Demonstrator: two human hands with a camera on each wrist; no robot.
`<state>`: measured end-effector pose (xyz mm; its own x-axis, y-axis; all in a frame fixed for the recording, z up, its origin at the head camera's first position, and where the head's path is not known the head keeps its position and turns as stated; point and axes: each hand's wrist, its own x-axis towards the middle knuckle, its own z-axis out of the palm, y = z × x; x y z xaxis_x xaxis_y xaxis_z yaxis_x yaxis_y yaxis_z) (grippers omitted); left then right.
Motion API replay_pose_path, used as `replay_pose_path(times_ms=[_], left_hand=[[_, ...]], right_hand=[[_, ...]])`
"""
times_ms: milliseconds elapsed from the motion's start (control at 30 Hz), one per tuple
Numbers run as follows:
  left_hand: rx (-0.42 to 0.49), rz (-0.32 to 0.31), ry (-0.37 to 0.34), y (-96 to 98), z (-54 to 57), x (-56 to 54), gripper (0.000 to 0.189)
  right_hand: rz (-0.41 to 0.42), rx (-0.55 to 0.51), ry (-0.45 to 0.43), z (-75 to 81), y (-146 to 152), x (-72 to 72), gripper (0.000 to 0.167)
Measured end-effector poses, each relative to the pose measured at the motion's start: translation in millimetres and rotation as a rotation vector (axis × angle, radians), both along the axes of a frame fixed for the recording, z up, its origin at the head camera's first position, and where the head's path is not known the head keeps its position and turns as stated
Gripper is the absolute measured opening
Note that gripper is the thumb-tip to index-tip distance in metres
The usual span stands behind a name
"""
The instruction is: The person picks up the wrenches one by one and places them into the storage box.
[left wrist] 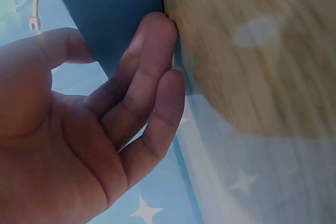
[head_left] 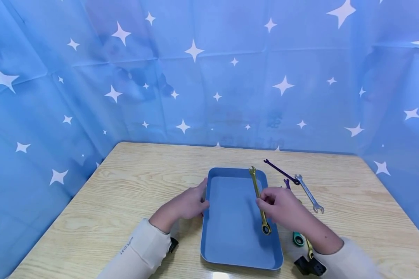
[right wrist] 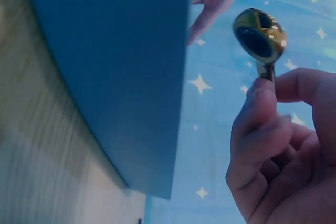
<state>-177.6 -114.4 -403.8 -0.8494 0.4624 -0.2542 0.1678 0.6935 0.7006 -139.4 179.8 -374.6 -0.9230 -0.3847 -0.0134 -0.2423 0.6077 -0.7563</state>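
Note:
A blue rectangular tray lies lengthwise on the table. My left hand holds its left side, thumb over the rim and the other fingers against the outer wall, as the left wrist view shows with the hand beside the tray wall. Between thumb and fingertips, my right hand pinches a gold combination wrench over the tray's right side. The ratchet ring end points toward me and the open end points away. No other wrench shows inside the tray.
Right of the tray lie a silver wrench, a dark purple wrench, and another purple one partly hidden by my right hand. A green ring-ended wrench and another gold wrench show under my right forearm. A star-patterned blue curtain hangs behind the table.

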Motion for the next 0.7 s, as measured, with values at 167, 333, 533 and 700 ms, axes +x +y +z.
replay_pose_path(times_ms=[167,333,533,700], left_hand=[[0.01,-0.002,-0.004,1.6,-1.1,-1.1,0.081],[0.014,-0.014,-0.015,1.5,-0.6,-1.3,0.083],[0.044,-0.007,-0.042,0.8,-0.5,0.5,0.085],[0.049,-0.012,-0.046,-0.3,-1.7,-0.5,0.085]], right_hand=[[0.027,0.002,-0.03,-5.4,-3.7,0.3,0.029],[0.041,-0.022,-0.053,-12.1,-5.2,0.2,0.028],[0.077,-0.033,-0.076,-21.6,-7.7,-1.7,0.027],[0.121,-0.045,-0.078,-27.4,-10.8,-2.4,0.021]])
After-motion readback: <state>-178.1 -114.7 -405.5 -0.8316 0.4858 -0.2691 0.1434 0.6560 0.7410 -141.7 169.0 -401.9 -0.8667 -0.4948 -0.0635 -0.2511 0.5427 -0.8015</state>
